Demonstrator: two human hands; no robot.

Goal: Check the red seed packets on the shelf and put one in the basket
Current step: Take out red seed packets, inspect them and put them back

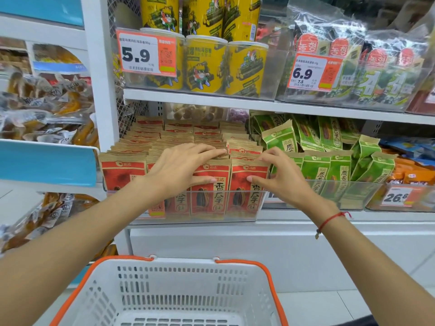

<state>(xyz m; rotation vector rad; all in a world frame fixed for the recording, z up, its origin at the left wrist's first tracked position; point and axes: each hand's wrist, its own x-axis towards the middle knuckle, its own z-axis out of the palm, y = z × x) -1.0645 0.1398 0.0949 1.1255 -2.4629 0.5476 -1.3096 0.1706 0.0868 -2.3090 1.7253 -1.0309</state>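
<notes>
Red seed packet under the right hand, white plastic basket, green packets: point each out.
Red paper seed packet (247, 196), head view, front face.
White plastic basket with orange handles (179, 267), head view, far wall.
Green paper seed packets (315, 168), head view, front packet's face.

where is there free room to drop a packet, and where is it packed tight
The white basket below the shelf shows a bare floor between its slotted walls and orange handles; nothing lies in the part in view. The clear bin of red seed packets is crammed row on row, with the left hand and right hand on the front ones. The green packets alongside are crowded too.
</notes>
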